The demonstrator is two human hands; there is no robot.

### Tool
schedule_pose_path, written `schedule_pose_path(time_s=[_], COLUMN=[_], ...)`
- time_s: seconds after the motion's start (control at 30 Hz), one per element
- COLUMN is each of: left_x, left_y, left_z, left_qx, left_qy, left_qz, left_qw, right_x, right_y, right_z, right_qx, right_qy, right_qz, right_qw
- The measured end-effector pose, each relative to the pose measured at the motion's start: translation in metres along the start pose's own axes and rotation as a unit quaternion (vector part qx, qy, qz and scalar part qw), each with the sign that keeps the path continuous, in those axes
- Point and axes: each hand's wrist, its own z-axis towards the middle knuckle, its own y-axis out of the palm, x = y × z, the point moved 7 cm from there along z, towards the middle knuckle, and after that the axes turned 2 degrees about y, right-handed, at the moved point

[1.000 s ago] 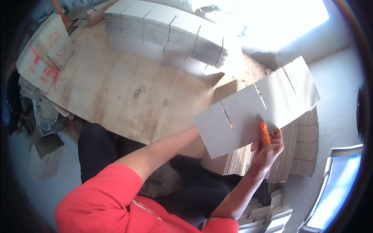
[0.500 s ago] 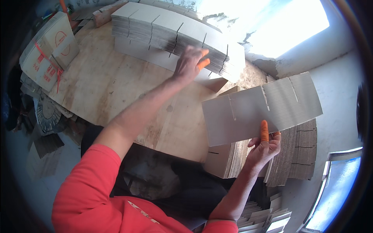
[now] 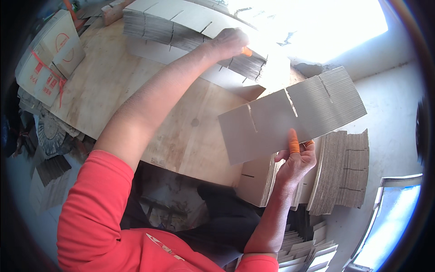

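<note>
My right hand (image 3: 297,161) holds up a grey slotted cardboard divider (image 3: 290,111) by its lower edge. An orange finger cover lies flat against the board's face, and the divider tilts up to the right. At the far side of the table my left hand (image 3: 231,44) is over a long stack of slotted cardboard strips (image 3: 167,32). Its fingers are curled in at the stack's front edge, one orange-covered tip showing; what they pinch, if anything, is hidden.
More cardboard pieces (image 3: 337,174) stand in rows at the right, below the held divider. A taped carton (image 3: 54,56) is at the left of the wooden table (image 3: 108,90). A brick (image 3: 113,12) sits by the stack's left end. Loose cardboard (image 3: 303,251) lies low at the right.
My left hand has moved up and slightly right over the stack, its fingers drawing in. My right hand has shifted left and up a little with the divider, which is tilted more.
</note>
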Motion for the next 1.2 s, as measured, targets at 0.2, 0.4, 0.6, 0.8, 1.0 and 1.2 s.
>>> schedule_pose_path(time_s=[0.2,0.4,0.6,0.8,1.0,1.2], left_x=[0.04,0.075,0.099,0.11,0.108,0.131], left_y=[-0.035,-0.017,-0.022,-0.027,-0.035,-0.044], left_z=[-0.022,-0.049,-0.076,-0.097,-0.108,-0.121], left_qx=[0.167,0.02,0.003,0.047,0.064,0.074], left_qy=[0.176,0.222,0.219,0.245,0.26,0.288], left_qz=[0.108,0.238,0.263,0.259,0.237,0.227], left_qw=[0.964,0.945,0.939,0.933,0.934,0.927], right_x=[-0.007,-0.019,-0.023,-0.018,-0.025,-0.02], right_y=[0.003,0.003,0.008,0.007,0.01,0.011], right_z=[-0.004,-0.01,-0.013,-0.013,-0.017,-0.016], right_qx=[0.005,0.032,0.038,0.041,0.04,0.034], right_qy=[-0.059,-0.09,-0.128,-0.12,-0.125,-0.107], right_qz=[0.004,0.005,-0.031,-0.064,-0.052,-0.057], right_qw=[0.998,0.995,0.991,0.99,0.99,0.992])
